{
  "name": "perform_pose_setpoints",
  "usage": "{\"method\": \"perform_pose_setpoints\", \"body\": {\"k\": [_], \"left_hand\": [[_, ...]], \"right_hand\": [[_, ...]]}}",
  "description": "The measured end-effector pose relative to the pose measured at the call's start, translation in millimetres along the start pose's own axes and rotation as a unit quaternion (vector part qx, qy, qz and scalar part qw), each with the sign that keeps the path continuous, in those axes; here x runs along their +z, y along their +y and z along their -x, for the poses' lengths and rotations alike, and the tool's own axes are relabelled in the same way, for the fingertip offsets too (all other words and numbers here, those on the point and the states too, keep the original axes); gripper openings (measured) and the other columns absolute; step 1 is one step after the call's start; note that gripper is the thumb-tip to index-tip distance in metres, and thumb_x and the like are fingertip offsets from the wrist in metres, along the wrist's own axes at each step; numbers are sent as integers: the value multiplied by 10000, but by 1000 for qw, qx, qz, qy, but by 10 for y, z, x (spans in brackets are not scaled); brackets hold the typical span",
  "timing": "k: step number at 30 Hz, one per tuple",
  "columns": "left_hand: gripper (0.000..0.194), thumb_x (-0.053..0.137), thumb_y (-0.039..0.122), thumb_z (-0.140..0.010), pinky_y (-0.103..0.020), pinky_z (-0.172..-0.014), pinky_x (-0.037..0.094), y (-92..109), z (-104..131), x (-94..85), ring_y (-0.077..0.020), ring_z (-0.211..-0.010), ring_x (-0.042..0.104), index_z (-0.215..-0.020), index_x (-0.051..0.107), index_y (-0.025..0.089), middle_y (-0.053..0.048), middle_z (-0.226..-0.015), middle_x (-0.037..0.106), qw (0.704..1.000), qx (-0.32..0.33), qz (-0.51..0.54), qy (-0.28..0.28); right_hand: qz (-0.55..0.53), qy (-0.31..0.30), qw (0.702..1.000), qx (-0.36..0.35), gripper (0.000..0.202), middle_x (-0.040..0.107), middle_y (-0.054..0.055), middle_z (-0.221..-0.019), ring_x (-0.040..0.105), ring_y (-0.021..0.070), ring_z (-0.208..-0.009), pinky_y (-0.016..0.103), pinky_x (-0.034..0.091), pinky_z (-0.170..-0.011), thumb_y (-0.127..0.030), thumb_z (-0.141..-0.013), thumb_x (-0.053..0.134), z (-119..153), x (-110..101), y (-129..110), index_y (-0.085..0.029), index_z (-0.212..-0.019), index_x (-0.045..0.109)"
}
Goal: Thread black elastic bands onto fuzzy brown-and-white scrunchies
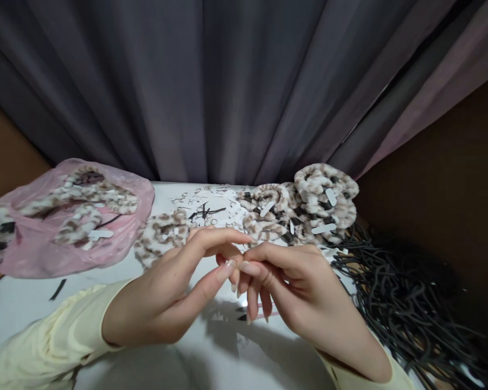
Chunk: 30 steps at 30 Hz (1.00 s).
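Note:
My left hand and my right hand meet above the middle of the table, fingertips touching. The right thumb and index finger are pinched together. On the left, the index finger arches over while the thumb presses in against the other fingers. Whatever lies between the fingertips is hidden or too small to name. Below the right fingers lies a slender pink item with dark tips, partly covered. Just beyond my left hand rests a fuzzy spotted band.
A pink plastic bag holding spotted fuzzy pieces lies left. At the back right are heaped fuzzy bands with white tags. Small metal-looking pieces and black strips lie between. Black cords pile up right. A curtain hangs behind.

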<state>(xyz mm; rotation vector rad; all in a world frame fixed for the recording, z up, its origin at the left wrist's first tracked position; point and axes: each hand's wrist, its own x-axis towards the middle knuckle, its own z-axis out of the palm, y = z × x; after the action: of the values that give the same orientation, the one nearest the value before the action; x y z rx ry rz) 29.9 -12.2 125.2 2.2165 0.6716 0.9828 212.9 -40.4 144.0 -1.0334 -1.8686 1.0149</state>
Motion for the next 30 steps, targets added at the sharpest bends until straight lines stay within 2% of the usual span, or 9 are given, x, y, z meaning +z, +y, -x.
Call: {"method": "perform_pose_setpoints", "body": {"k": [4, 9, 12, 15, 21, 30], "left_hand": [[409, 420, 85, -863, -266, -850, 484, -1, -17, 5, -136, -919, 591, -1229, 374, 261, -25, -935, 596, 1000, 1, 14, -4], [432, 426, 83, -864, -300, -785, 511, -14, -55, -26, -147, -857, 612, -1258, 343, 240, -33, -877, 611, 998, 52, 14, 15], [475, 474, 93, -848, -337, -821, 494, -23, -54, -48, -162, -884, 616, -1275, 324, 235, -29, -868, 632, 997, 69, -28, 36], [496, 504, 116, -838, -359, -837, 484, -21, -38, -59, -161, -851, 624, -1283, 319, 235, -23, -868, 647, 993, 82, -72, 48], [512, 527, 119, -821, -360, -837, 476, -22, -19, -53, -155, -798, 630, -1281, 327, 219, -24, -860, 656, 988, 91, -113, 52], [495, 516, 107, -828, -416, -890, 430, -25, -22, -44, -177, -851, 630, -1271, 336, 233, -28, -872, 656, 987, 101, -117, 52]], "right_hand": [[-13, -2, 1000, 7, 231, 598, -6, -499, 559, 66, -436, 147, 458, -496, -204, -902, 429, -9, -5, -2, -135, -752, 590], [-46, -31, 998, 34, 220, 651, 21, -616, 564, 79, -441, 161, 455, -438, -233, -911, 418, 0, -91, -46, -135, -857, 606], [-25, -31, 999, 21, 208, 677, 18, -719, 593, 81, -510, 161, 476, -480, -198, -907, 422, 41, -129, -72, -168, -1002, 605], [12, -25, 1000, 3, 238, 683, -2, -755, 607, 73, -560, 156, 490, -559, -144, -898, 423, 82, -139, -91, -202, -1044, 602], [49, -15, 998, -29, 329, 681, -29, -774, 642, 80, -711, 155, 486, -688, -35, -853, 422, 100, -130, -92, -230, -1059, 587], [108, -5, 992, -65, 362, 668, -21, -746, 630, 87, -685, 157, 472, -665, 72, -732, 368, 94, -103, -80, -185, -886, 573]]}}
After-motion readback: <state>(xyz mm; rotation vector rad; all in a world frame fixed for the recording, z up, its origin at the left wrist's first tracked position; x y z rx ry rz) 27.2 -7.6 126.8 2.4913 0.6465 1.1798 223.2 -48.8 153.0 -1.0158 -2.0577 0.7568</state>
